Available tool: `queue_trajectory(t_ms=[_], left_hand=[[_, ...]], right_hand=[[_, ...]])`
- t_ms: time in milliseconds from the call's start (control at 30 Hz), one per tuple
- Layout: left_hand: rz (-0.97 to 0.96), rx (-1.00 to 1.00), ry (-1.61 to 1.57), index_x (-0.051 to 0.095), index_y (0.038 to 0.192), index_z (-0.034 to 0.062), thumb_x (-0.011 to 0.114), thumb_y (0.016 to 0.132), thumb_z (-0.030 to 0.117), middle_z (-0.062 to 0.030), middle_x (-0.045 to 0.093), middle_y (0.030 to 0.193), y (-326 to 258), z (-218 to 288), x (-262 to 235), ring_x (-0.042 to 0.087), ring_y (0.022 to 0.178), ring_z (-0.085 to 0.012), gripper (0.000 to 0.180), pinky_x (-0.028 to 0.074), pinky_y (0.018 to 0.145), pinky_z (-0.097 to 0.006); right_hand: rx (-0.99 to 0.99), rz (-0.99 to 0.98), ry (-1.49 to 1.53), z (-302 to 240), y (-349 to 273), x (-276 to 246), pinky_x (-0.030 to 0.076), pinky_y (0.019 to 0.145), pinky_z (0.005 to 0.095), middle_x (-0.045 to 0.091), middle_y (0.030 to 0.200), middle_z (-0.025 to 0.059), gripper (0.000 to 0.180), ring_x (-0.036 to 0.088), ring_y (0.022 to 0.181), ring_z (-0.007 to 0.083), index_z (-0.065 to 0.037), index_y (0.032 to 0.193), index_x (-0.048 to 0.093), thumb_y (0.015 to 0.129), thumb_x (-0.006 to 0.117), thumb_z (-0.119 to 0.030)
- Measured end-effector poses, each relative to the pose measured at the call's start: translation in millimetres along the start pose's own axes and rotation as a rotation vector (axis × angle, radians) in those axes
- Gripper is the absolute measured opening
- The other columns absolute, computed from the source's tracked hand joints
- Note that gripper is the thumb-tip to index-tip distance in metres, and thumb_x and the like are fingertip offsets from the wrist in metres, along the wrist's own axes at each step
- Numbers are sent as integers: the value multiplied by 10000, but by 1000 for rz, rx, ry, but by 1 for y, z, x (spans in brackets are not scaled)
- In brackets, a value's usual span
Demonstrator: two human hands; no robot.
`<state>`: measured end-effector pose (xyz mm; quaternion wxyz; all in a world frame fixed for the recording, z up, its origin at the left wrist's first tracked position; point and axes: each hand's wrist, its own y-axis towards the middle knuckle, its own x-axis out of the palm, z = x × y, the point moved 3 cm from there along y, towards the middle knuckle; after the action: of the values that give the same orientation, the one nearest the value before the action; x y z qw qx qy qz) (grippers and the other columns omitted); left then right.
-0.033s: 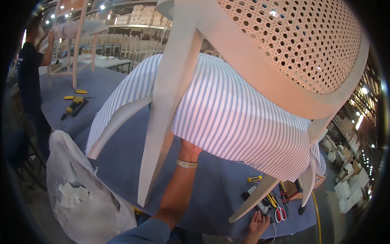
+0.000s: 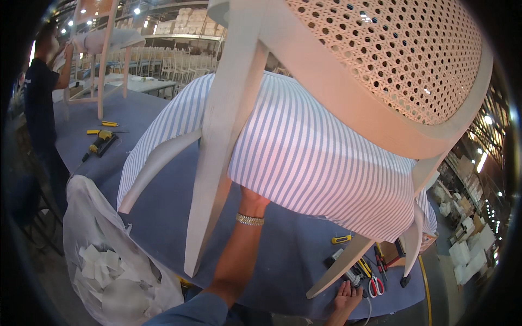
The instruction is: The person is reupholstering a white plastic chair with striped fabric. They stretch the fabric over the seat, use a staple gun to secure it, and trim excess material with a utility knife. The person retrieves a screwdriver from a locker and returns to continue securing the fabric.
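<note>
Okay, closest to the camera first: the left hand [image 2: 254, 200], with a shiny metal wristband [image 2: 250, 219] below it, goes up under the hem of the striped fabric [image 2: 321, 163]. The fingers are hidden, so I can't tell if they're gripping anything. The right hand [image 2: 347, 297] lies palm up by the table edge, fingers loosely curled and holding nothing that I can see, just beside a black-and-grey tool [image 2: 354, 278].

The chair [image 2: 215, 163] is up on the blue-grey table [image 2: 157, 233], legs down, cane back [image 2: 391, 60] toward the person. As for progress, the fabric is over the seat and looks pretty smooth on the near side, so I'd call the draping done. The lower edge hangs down between the legs and looks unfinished to me, so that's probably what's left (the underside is out of view, so no clue how much is fastened).

Red-handled scissors [image 2: 376, 286] lie near the right hand, with a yellow cutter [image 2: 341, 239] past them under the chair. Over on the left, a see-through bag [image 2: 81, 201] holds white scraps [image 2: 100, 266].

Further off there's a yellow-and-black drill [image 2: 99, 142] on the table, then a co-worker [image 2: 39, 103] in a dark shirt at another chair [image 2: 102, 70], and way back, rows of pale chairs [image 2: 185, 61].
</note>
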<state>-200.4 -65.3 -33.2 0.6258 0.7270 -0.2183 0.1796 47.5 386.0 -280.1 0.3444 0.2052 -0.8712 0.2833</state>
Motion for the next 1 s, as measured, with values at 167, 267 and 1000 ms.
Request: queue_trajectory(t_ms=[167, 267, 1000], left_hand=[[97, 68, 108, 471, 1490, -16, 600, 1016, 366, -180, 529, 1506, 5, 13, -8, 489, 1401, -337, 623, 399, 1177, -526], [256, 147, 218, 467, 1491, -19, 596, 1017, 362, -188, 519, 1513, 14, 30, -10, 474, 1411, -347, 622, 386, 1184, -535], [703, 410, 680, 391, 1532, -36, 626, 959, 385, -207, 285, 1665, 35, 5, 58, 249, 1523, -408, 748, 176, 1233, -613]], right_hand=[[96, -169, -37, -2, 35, 23, 522, 677, 308, 670, 1087, 79, 601, 680, 900, 130, -96, 1357, 540, 927, 681, -492], [241, -563, -10, 4, 31, 55, 437, 443, 274, 672, 771, -13, 248, 616, 563, 78, -169, 1119, 654, 1027, 593, -391], [-512, -202, -1364, -69, 8, 57, 543, 924, 426, 721, 1175, 211, 610, 711, 1047, 336, -70, 1271, 670, 785, 782, -422]])
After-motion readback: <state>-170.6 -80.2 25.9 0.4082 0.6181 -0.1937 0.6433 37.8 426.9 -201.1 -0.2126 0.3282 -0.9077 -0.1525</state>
